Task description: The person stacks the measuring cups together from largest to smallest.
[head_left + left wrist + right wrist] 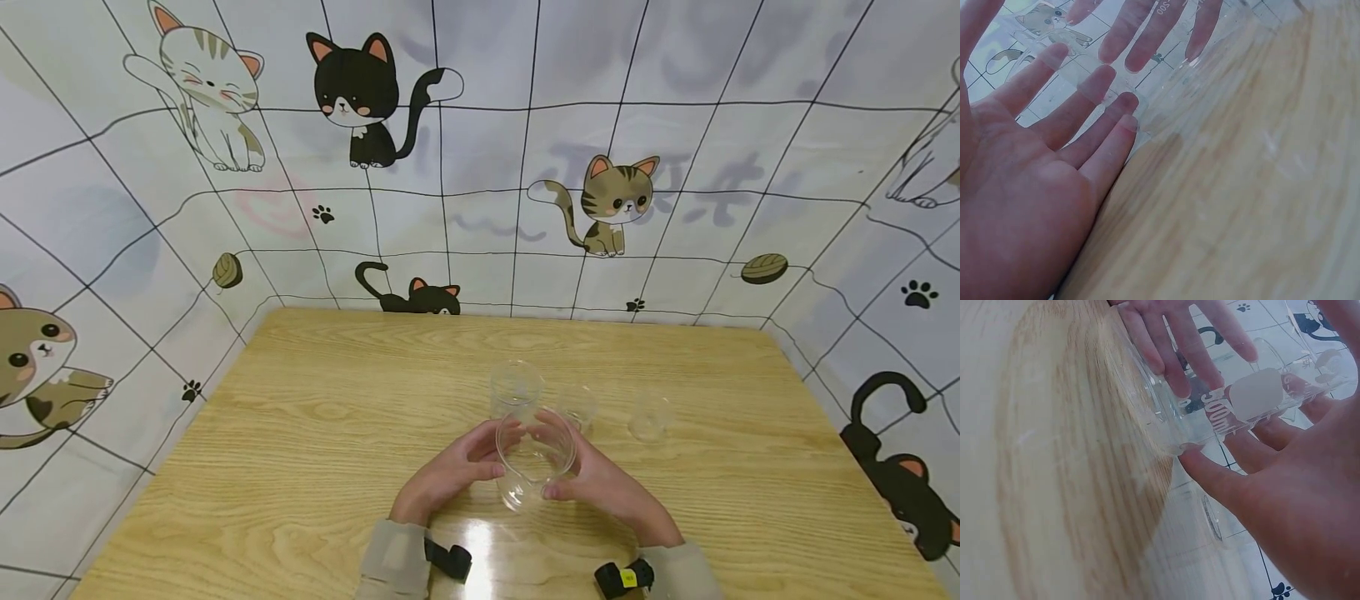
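A: Nearest items?
B: On the near side of the beaker (534, 468): two pale sleeves (393, 560), with a black strap (448, 562) at each wrist.

A: Hands?
B: Left hand (456, 468) at the beaker's left, right hand (606, 485) at its right. Each grip curves round its own side, thumb toward the near face, fingers toward the far face. The beaker is held between the two.

A: Its condition?
B: Clear, mouth up. The right wrist view shows white "500 mL" lettering (1216, 411) beside a white patch (1257, 395). Cannot tell whether its base touches the worktop (300, 417).

A: Beyond it?
B: Three clear vessels: a large cup (516, 390) just behind the beaker, slightly left; a small cup (576, 407) behind, slightly right; a small dish (649, 418) farther right.

A: Farthest?
B: A gridded wall (487, 221) past the beaker, printed with a black cat (356, 92) behind-left and a striped cat (615, 204) behind-right.
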`<action>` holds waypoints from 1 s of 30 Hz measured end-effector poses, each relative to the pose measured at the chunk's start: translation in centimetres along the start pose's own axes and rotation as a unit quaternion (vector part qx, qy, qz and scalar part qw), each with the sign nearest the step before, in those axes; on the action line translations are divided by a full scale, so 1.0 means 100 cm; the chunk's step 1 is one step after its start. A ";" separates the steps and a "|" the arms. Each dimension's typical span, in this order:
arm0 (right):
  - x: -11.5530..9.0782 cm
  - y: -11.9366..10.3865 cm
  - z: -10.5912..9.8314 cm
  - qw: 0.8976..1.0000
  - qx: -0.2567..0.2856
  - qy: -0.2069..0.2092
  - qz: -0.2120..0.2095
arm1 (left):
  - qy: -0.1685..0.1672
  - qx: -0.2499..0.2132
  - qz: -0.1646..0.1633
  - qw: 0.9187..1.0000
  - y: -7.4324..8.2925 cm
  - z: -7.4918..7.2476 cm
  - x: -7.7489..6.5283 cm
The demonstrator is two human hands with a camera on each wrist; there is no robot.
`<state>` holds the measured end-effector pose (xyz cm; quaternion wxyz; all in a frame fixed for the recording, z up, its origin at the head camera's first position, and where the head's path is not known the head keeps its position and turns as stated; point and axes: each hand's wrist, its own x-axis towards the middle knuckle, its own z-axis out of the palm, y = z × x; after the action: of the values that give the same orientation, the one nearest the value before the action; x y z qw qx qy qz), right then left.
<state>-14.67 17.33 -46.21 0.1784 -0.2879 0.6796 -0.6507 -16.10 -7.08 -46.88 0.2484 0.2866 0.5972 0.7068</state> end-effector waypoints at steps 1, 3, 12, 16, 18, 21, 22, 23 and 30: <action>0.000 0.000 0.000 1.000 -0.003 0.000 0.001 | 0.000 0.000 0.000 1.000 0.000 0.000 0.000; 0.000 0.000 0.000 1.000 -0.008 0.001 0.003 | -0.001 0.000 0.001 1.000 -0.001 -0.001 0.000; 0.000 0.001 -0.001 0.999 -0.030 -0.001 0.018 | 0.003 0.002 0.011 1.000 -0.017 -0.007 0.003; 0.000 0.001 0.000 0.999 -0.032 -0.001 0.017 | 0.001 -0.006 0.013 1.000 -0.020 -0.008 0.004; 0.001 0.001 0.000 0.999 -0.030 -0.002 0.016 | 0.000 -0.007 0.011 1.000 -0.019 -0.008 0.004; 0.002 0.000 0.001 0.999 -0.028 -0.002 0.014 | 0.000 -0.010 0.005 1.000 -0.019 -0.009 0.004; 0.002 0.000 0.002 0.999 -0.030 -0.003 0.013 | 0.000 -0.010 0.003 1.000 -0.019 -0.009 0.004; 0.002 -0.001 0.002 0.999 -0.030 -0.003 0.009 | 0.000 -0.012 0.003 1.000 -0.019 -0.009 0.004; 0.002 -0.003 0.004 1.000 -0.021 -0.003 0.009 | 0.001 -0.020 0.006 1.000 -0.021 -0.009 0.003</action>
<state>-14.51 16.87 -45.97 0.1806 -0.2873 0.6949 -0.6340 -16.93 -7.10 -48.99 0.2494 0.2844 0.5814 0.7203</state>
